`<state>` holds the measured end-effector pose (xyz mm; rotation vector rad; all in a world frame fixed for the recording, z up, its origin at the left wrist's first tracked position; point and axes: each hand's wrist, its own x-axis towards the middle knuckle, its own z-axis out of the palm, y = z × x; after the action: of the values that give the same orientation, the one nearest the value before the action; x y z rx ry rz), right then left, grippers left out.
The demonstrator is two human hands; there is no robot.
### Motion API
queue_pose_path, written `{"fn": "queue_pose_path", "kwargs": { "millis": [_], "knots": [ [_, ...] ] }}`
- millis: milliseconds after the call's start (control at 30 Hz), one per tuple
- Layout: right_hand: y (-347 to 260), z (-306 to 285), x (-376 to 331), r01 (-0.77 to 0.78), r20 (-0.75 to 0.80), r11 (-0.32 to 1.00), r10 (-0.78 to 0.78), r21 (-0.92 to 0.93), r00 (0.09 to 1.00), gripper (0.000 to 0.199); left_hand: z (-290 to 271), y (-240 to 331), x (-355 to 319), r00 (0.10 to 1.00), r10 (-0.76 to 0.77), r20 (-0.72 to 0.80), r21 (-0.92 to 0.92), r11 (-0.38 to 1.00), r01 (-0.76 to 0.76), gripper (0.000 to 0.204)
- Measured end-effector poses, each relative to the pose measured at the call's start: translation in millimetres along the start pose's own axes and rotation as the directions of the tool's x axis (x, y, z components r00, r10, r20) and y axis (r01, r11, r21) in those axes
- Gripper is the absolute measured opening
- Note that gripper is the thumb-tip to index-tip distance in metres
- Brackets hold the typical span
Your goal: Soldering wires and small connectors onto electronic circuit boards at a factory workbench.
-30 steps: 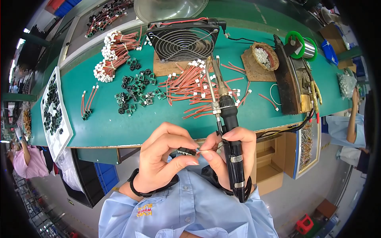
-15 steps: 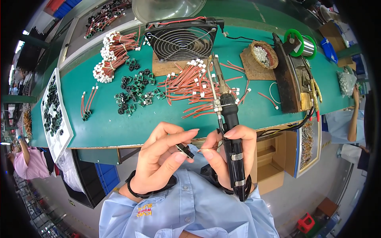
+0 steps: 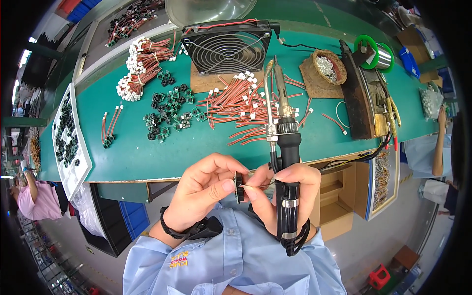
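Observation:
In front of my chest, my left hand [image 3: 199, 191] pinches a small green circuit board [image 3: 239, 188] with a black part, now seen nearly edge-on. My right hand [image 3: 306, 186] is closed round a black soldering iron [image 3: 289, 142] fitted with a metal side tube, its tip pointing up and away from me. Between the right thumb and forefinger runs a thin wire [image 3: 250, 186], whose end reaches the board's face. Beyond my hands lies a heap of red wire leads with white connectors [image 3: 238, 101]. Left of it is a pile of similar boards [image 3: 172, 107].
At the back stands a black fan [image 3: 228, 53]. On the right are a small round basket of pale pellets [image 3: 328, 68], a dark metal bar [image 3: 355, 91] and a green solder spool [image 3: 378, 55]. A white tray of boards [image 3: 81, 169] overhangs the left edge, near bundled leads [image 3: 132, 88].
My left hand has turned the board more upright and brought it against the wire's end. The soldering iron has shifted slightly right and stands straighter.

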<state>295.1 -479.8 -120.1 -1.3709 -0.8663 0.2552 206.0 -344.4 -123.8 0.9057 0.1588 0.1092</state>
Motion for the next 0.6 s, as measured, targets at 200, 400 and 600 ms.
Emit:
{"fn": "queue_pose_path", "kwargs": {
  "millis": [200,400,600],
  "knots": [
    [3.1,8.4,-7.2,-0.051,-0.173,0.999,0.053,0.015,0.983,0.044,-1.7,-1.9,0.6,1.000,0.015,0.017,0.010,1.000,-0.015,0.022],
    [2.0,8.8,-7.7,-0.053,-0.175,0.998,0.055,0.018,0.983,0.043,-1.2,-2.1,1.0,1.000,0.007,0.016,0.008,1.000,-0.007,0.021],
    [1.8,7.8,-6.5,-0.047,-0.162,0.999,0.049,0.015,0.986,0.045,-0.9,-2.2,1.5,1.000,0.020,0.019,0.018,1.000,-0.020,0.021]
  ]
}}
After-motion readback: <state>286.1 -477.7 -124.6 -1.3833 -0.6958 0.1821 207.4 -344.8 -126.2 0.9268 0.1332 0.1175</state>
